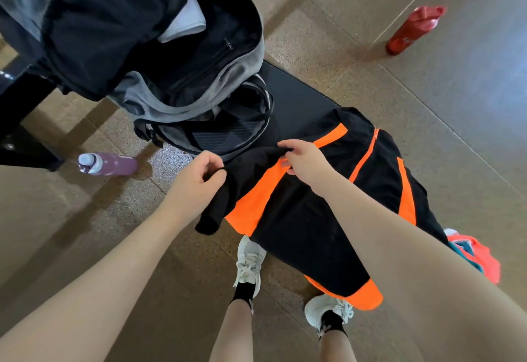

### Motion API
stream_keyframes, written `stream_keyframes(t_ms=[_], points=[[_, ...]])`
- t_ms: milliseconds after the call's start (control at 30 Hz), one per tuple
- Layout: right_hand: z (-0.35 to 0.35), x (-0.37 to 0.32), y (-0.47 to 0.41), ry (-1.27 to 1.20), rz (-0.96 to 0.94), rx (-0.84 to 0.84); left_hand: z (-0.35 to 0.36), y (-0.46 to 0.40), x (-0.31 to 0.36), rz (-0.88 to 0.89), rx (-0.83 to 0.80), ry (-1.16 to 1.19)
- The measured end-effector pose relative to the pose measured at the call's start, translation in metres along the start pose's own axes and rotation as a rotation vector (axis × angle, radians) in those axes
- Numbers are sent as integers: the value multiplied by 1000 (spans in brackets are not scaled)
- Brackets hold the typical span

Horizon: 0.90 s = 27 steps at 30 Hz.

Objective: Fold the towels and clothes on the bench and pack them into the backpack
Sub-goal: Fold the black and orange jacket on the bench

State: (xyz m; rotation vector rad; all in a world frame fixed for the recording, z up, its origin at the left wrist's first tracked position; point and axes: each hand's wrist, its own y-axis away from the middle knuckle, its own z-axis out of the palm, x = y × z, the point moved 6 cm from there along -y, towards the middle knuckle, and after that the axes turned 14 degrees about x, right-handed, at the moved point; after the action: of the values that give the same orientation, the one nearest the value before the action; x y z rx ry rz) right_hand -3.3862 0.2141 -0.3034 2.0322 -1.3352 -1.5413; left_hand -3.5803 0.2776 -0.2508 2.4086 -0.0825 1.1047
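Both hands are on the same garment. The left hand (204, 174) has its fingers curled in a tight grip, pinching the dark edge of the black and orange garment (308, 213) at its near corner, with a flap of black cloth hanging down below the wrist. The right hand (303, 162) pinches a bunched fold of the same cloth a little farther along, thumb and fingers closed over the top edge where an orange stripe begins.

The garment lies spread over the dark worktop (296, 96), its lower end draping off the near edge toward the person's white shoes (251, 264). Just beside it on the worktop stands the backpack (159, 56), black and grey, its main compartment gaping open; something white and folded (186, 23) shows inside near the top. The garment's held edge is just beside the backpack's lower pocket; I can't say whether they touch.

At the far right end of the worktop, partly hidden by the right forearm, sits a bundle of coral and teal cloth (482, 256).

On the speckled floor, a purple bottle (109, 164) lies on its side near the left hand, and a red bottle (413, 29) stands well apart on the other side of the worktop.
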Motion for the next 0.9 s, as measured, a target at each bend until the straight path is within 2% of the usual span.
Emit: stream_keyframes(t_ms=[100,167,233,300,367,433,500,600,700,800,900], points=[[-11,-9,5,-465,104,15,-5,3,20,151,51,-65],[-20,4,7,-596,247,63,-4,7,27,219,57,-86],[-28,31,12,-351,342,137,8,13,29,251,4,-135],[-41,50,12,-1,231,258,26,21,27,219,-62,-176],[-50,42,10,196,-88,322,40,22,26,194,-54,-212],[-45,21,9,313,-433,245,47,20,31,178,-37,-227],[-32,5,4,439,-614,122,45,13,37,188,-44,-207],[-14,-5,-13,611,-677,-6,22,3,51,265,-16,-180],[1,-12,-28,761,-664,-59,-8,-7,57,377,-5,-235],[7,-28,-32,1007,-766,0,-30,-21,45,401,41,-406],[-3,-50,-35,1012,-805,98,-40,-40,36,381,32,-605]])
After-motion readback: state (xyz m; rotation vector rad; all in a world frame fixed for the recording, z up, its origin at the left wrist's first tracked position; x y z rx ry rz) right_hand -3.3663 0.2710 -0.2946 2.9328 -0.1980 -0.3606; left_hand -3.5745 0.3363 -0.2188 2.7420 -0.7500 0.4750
